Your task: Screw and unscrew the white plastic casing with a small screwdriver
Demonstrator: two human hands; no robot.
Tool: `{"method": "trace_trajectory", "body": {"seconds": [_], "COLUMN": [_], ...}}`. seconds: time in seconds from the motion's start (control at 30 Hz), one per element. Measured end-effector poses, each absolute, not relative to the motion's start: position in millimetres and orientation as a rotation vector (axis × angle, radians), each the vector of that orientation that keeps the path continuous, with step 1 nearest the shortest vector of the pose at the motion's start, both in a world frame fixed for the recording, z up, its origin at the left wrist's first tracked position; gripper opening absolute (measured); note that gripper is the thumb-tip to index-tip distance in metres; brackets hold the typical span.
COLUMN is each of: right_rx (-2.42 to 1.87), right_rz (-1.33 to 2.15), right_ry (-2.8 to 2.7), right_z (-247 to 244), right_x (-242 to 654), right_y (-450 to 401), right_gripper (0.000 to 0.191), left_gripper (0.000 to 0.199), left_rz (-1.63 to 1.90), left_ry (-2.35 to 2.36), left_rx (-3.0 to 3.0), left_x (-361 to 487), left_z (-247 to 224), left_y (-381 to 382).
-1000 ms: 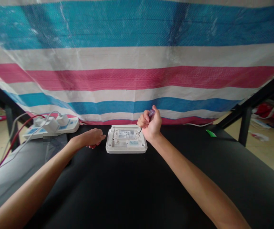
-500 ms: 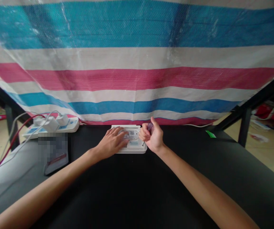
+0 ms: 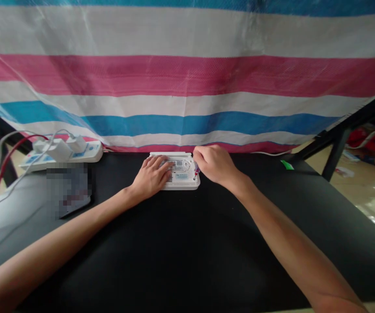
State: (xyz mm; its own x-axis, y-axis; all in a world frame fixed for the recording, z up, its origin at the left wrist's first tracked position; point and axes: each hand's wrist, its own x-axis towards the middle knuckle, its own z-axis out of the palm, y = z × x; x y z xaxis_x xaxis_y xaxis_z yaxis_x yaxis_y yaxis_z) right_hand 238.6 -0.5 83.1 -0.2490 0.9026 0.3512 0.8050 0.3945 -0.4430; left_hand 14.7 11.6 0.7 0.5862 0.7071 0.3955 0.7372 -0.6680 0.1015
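Note:
A white router-like box (image 3: 187, 186) lies on the black table near the striped sheet, its vented and labelled face up. Fingers spread, my left hand (image 3: 151, 174) rests flat across the box's left part and covers some of it. My right hand (image 3: 216, 164) is closed around a screwdriver (image 3: 196, 171) at the box's right edge. Only a small reddish-purple part of the screwdriver shows below the fingers. Its tip points down at the right front corner of the box, where a dark round hole sits.
A white power strip (image 3: 93, 152) with plugs and cables lies at the back left. In front of it is a dark, partly blurred flat device (image 3: 76, 198). A small green piece (image 3: 287, 165) lies at right. The striped sheet (image 3: 184, 104) hangs behind the table.
My right hand has rolled over from thumb up to back of the hand up, still around the screwdriver. My left hand stays on the box. The view has tilted downward.

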Motion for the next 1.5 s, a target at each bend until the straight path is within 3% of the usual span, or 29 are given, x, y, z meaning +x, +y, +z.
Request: {"method": "trace_trajectory", "body": {"seconds": [0.13,0.5,0.77,1.0,1.17,1.27,1.4,1.5], "right_rx": [-1.741,-1.469,-1.696,-1.467,-1.619,-1.755,-1.544,-1.422], "right_rz": [-0.017,0.394,0.087,0.228,0.116,-0.018,0.106,0.240], "right_ry": [-2.222,-2.428,-2.488,-2.582,-2.609,-2.610,-2.691,-2.694], "right_z": [92.8,104.3,107.2,103.4,110.5,114.8,114.7,113.2], "right_x": [239.8,251.8,243.4,257.2,247.9,242.5,244.8,245.8], "right_y": [-6.8,-10.7,-10.5,-8.0,-14.6,-16.9,-15.8,-15.4], "right_gripper": [0.026,0.014,0.029,0.008,0.013,0.027,0.013,0.013], "left_gripper": [0.036,0.037,0.037,0.037,0.036,0.035,0.035,0.035], "left_rz": [-0.626,-0.638,-0.627,-0.611,-0.631,-0.640,-0.655,-0.652], "left_ry": [-1.241,-1.188,-1.194,-1.194,-1.187,-1.178,-1.163,-1.157], "left_rx": [-2.736,-2.711,-2.710,-2.714,-2.699,-2.669,-2.657,-2.655], "left_x": [15.3,15.0,14.8,15.1,15.5,15.7,15.6,15.7], "left_z": [0.4,1.8,1.1,1.7,-0.4,-1.5,-2.1,-2.5], "left_y": [12.0,10.9,11.9,12.3,12.7,12.5,12.7,13.0]}}
